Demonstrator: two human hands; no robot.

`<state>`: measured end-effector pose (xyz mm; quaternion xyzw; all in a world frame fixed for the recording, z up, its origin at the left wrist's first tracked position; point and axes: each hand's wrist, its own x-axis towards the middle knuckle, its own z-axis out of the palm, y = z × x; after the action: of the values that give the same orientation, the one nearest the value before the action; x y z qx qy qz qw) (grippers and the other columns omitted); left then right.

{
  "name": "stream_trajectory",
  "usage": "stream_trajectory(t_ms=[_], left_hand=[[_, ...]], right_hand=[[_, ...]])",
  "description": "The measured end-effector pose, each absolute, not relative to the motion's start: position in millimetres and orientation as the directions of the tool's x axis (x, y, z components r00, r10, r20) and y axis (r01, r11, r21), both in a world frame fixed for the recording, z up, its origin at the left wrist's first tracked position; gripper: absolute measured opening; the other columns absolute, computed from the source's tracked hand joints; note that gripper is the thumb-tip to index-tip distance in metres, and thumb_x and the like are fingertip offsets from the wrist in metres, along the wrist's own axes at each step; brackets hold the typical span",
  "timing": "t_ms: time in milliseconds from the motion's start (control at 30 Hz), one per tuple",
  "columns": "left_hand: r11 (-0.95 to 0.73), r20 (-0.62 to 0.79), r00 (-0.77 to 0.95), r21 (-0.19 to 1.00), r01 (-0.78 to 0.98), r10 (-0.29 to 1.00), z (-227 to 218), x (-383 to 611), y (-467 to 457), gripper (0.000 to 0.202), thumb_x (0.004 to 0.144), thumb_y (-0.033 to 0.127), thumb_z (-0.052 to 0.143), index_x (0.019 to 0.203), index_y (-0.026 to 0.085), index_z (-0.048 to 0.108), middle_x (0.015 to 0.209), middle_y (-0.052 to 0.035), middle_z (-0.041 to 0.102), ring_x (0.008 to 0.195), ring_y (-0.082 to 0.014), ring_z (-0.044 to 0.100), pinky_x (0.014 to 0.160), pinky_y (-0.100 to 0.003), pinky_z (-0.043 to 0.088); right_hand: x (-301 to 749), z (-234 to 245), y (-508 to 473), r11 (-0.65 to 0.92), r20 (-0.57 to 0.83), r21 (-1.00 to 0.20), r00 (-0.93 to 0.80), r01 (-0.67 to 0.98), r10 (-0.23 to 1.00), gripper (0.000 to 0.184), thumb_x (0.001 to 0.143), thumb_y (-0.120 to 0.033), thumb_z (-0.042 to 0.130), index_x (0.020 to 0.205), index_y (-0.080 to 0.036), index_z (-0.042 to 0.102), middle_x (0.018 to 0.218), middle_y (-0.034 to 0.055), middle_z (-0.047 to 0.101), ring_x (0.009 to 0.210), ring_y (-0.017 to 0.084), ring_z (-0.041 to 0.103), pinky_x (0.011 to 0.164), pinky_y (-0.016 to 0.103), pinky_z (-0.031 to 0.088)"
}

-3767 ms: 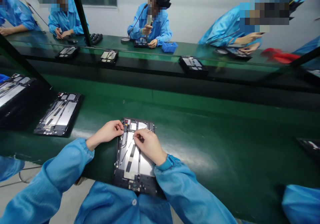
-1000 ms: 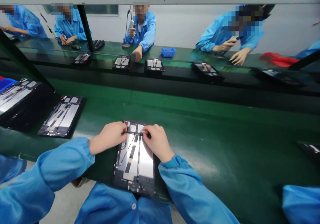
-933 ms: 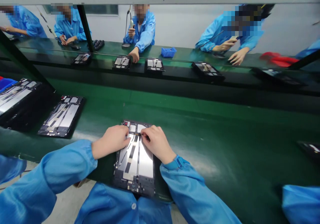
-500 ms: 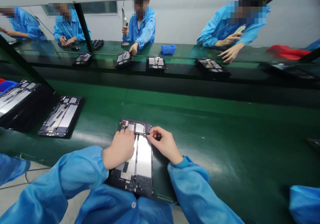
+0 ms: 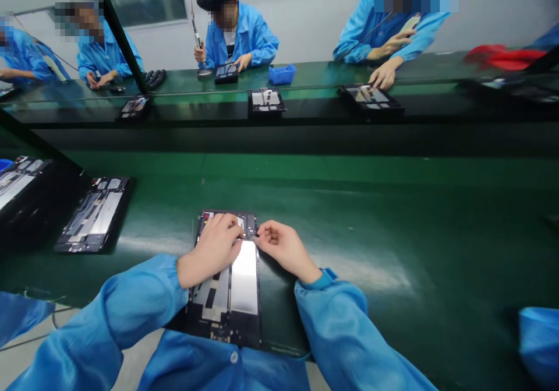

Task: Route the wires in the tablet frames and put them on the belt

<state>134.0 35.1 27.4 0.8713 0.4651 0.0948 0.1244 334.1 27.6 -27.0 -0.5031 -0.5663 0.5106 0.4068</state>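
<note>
An opened tablet [image 5: 245,286], its silvery battery and dark circuit parts showing, lies on the green bench in front of me. Over its upper left part rests my left hand [image 5: 212,245], fingers bent and held together, tips down on the upper middle of the tablet; what lies under them is hidden. At the tablet's upper right edge, my right hand [image 5: 282,245] has thumb and forefinger pinched, the other fingers curled. Whatever is in that pinch is too small to name.
Another opened tablet [image 5: 94,216] lies to the left, with one more [image 5: 21,178] beyond it. Across the divider, co-workers in blue work at a second bench [image 5: 314,71] with tablets [image 5: 265,101] and a blue bin [image 5: 282,74]. A dark post [image 5: 124,47] stands at left.
My left hand has shifted its fingers rightward across the upper tablet. My right hand stays pinched at the edge. Across the bench, a co-worker has drawn a tablet closer.
</note>
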Motion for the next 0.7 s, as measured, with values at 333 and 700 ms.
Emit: stream_trajectory(t_ms=[333, 700], left_hand=[[-0.533, -0.068, 0.671, 0.551, 0.642, 0.738, 29, 139, 72, 0.012, 0.084, 0.016, 0.062, 0.081, 0.019, 0.073, 0.087, -0.0029, 0.07, 0.089, -0.0191, 0.061, 0.086, -0.031, 0.044], [-0.496, -0.105, 0.68, 0.605, 0.623, 0.726, 31, 140, 80, 0.013, 0.081, 0.015, 0.062, 0.077, 0.019, 0.073, 0.084, -0.0014, 0.071, 0.082, -0.0165, 0.065, 0.079, -0.026, 0.046]], right_hand=[[342, -23, 28, -0.086, -0.109, -0.987, -0.175, 0.132, 0.978, 0.019, 0.073, -0.03, 0.071, 0.081, -0.017, 0.06, 0.068, -0.0006, 0.059, 0.058, 0.011, 0.052, 0.056, 0.025, 0.043], [351, -25, 30, -0.131, -0.156, -0.983, -0.219, 0.125, 0.963, 0.023, 0.071, -0.031, 0.075, 0.08, -0.017, 0.058, 0.065, -0.0019, 0.058, 0.057, 0.011, 0.052, 0.057, 0.025, 0.044]])
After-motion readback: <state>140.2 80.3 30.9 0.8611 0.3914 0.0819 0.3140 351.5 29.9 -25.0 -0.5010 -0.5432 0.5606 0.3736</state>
